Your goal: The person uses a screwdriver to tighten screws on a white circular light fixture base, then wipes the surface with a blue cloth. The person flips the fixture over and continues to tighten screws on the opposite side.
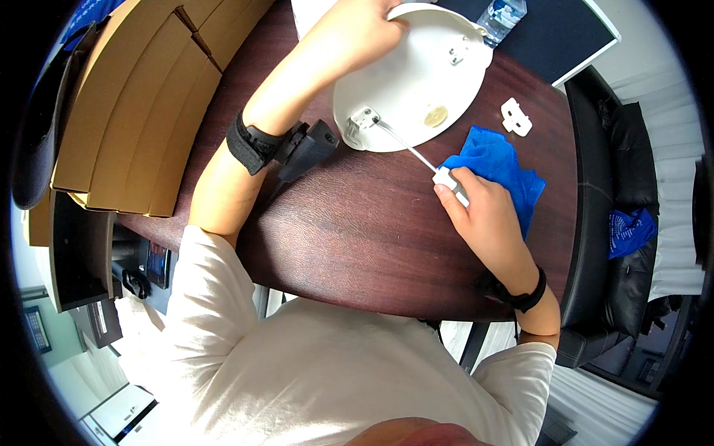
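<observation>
A white, shallow oval lid, shaped like a toilet seat lid, lies on the dark wooden table with its inner side up. My left hand is closed on its far left rim, fingers partly hidden. My right hand grips the white and grey handle of a screwdriver. The long metal shaft slants up and left, and its tip meets a small white hinge fitting at the lid's near left edge. Another fitting sits on the right side, and a round yellowish sticker marks the inside.
A blue cloth lies crumpled beside my right hand, with a small white plastic part beyond it. A water bottle stands past the lid. Cardboard boxes line the left; a black sofa is at the right.
</observation>
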Demonstrator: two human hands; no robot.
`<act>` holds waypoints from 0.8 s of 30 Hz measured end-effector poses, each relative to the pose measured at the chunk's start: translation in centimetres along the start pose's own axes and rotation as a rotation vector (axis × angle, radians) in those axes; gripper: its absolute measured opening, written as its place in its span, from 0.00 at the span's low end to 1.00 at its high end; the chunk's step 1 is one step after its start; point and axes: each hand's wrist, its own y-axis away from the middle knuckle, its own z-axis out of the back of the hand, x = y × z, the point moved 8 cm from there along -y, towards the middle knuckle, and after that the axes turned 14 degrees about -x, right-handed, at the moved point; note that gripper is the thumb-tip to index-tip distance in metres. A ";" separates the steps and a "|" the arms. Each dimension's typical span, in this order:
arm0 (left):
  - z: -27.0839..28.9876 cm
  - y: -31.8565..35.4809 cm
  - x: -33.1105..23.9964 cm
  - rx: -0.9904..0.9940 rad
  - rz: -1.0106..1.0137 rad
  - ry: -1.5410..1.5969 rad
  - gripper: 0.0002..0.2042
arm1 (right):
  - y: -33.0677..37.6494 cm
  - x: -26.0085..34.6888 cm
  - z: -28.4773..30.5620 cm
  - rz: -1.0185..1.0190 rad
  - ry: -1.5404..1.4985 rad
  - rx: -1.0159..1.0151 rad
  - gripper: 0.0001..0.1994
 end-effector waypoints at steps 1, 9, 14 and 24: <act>0.0 -0.1 -0.1 0.015 -0.002 0.002 0.14 | 0.0 0.0 0.0 0.007 0.015 0.002 0.13; 0.1 0.3 -0.8 0.010 -0.009 -0.031 0.14 | -1.6 0.9 1.7 -0.056 0.139 0.117 0.14; 0.0 0.3 -0.6 -0.010 0.001 -0.046 0.15 | -2.5 1.5 1.9 0.011 0.231 0.148 0.15; -0.1 0.0 -0.7 -0.015 -0.008 -0.035 0.15 | -0.4 -2.4 -2.0 -0.319 -0.325 0.334 0.15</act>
